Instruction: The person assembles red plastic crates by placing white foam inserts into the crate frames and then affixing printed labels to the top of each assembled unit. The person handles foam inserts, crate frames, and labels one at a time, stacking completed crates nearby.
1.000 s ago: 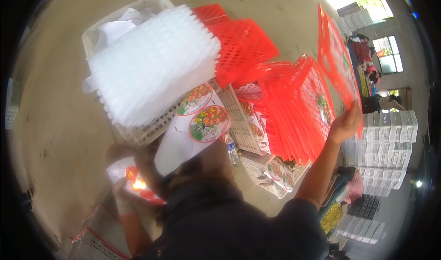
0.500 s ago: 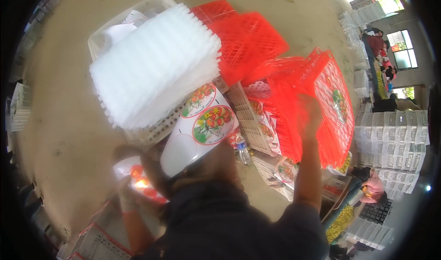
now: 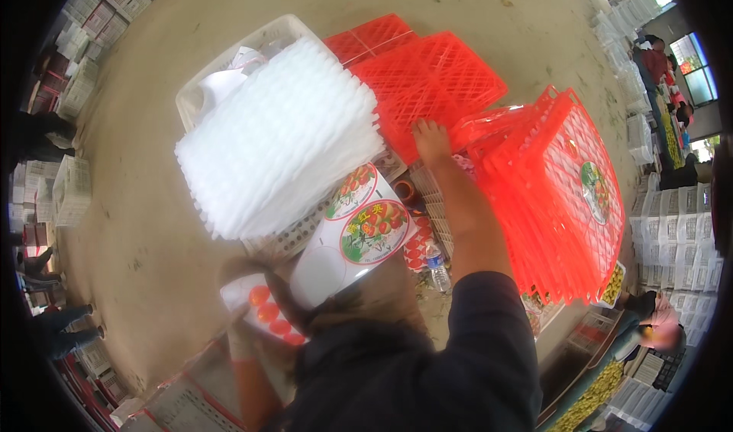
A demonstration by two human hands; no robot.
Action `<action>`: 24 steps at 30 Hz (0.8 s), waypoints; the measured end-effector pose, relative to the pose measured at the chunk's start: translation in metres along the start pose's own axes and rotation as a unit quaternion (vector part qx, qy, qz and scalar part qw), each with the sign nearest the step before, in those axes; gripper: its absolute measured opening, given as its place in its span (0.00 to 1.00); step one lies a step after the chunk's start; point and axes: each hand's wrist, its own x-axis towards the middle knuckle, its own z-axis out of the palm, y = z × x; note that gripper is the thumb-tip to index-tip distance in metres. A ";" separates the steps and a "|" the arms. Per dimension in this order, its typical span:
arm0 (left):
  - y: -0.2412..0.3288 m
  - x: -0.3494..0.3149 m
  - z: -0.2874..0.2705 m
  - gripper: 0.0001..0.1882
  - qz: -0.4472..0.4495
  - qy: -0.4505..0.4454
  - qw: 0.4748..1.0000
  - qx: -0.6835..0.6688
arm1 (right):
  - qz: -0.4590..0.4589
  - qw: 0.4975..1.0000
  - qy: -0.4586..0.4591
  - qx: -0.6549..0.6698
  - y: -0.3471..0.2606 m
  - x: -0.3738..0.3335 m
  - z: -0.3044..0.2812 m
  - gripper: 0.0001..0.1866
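My right hand (image 3: 432, 139) is at the near edge of a red plastic lattice lid (image 3: 450, 73), fingers curled onto it. That lid overlaps another red lid (image 3: 368, 41). To the right of this hand leans a thick stack of red lattice lids (image 3: 546, 195), the outermost bearing an oval fruit label. Low at the left, my left hand (image 3: 243, 336), somewhat blurred, grips the edge of a white sheet with red round prints (image 3: 271, 311). Between my arms lies a glossy white card with oval fruit labels (image 3: 374, 229).
A tall stack of white foam netting (image 3: 279, 134) leans over a white plastic basket (image 3: 200, 65). A clear bottle (image 3: 437, 268) stands near my right forearm. Stacked white crates (image 3: 676, 229) line the right side, with people there. More crates (image 3: 72, 191) stand at left.
My right hand has moved left from the leaning stack of red lids to the flatter red lid. My left hand stays at the printed sheet. The whole view has shifted slightly.
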 end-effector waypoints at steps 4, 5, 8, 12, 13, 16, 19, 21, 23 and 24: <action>-0.041 0.035 -0.061 0.33 0.085 -0.039 0.984 0.152 | -0.081 0.992 0.092 -0.007 0.020 0.009 0.003 0.22; -0.043 0.039 -0.065 0.33 0.075 -0.043 0.988 0.127 | -0.092 0.989 0.114 -0.032 0.026 0.009 0.000 0.22; -0.048 0.044 -0.074 0.33 0.066 -0.040 0.992 0.101 | -0.089 0.981 0.170 -0.031 0.023 0.018 -0.037 0.23; 0.012 0.008 0.029 0.34 -0.036 -0.094 0.986 -0.132 | -0.099 0.980 0.172 -0.036 0.008 0.024 -0.093 0.31; -0.020 0.025 -0.018 0.36 -0.027 -0.036 0.997 -0.069 | -0.087 0.981 0.167 -0.043 0.008 0.028 -0.110 0.32; -0.045 0.035 -0.056 0.36 -0.005 -0.031 0.999 -0.029 | -0.084 0.974 0.201 -0.056 0.005 0.040 -0.151 0.30; -0.040 0.034 -0.046 0.34 -0.061 -0.004 0.993 -0.101 | -0.109 0.946 0.295 -0.080 0.010 0.051 -0.213 0.29; -0.030 0.025 -0.034 0.34 -0.042 -0.018 0.991 -0.127 | -0.156 0.943 0.290 -0.048 -0.031 0.043 -0.272 0.29; -0.006 0.009 -0.004 0.36 -0.035 -0.026 0.990 -0.134 | -0.228 0.940 0.254 -0.018 -0.076 0.019 -0.313 0.29; -0.003 0.007 0.000 0.37 -0.032 -0.029 0.990 -0.137 | -0.273 0.936 0.222 -0.005 -0.104 0.001 -0.324 0.28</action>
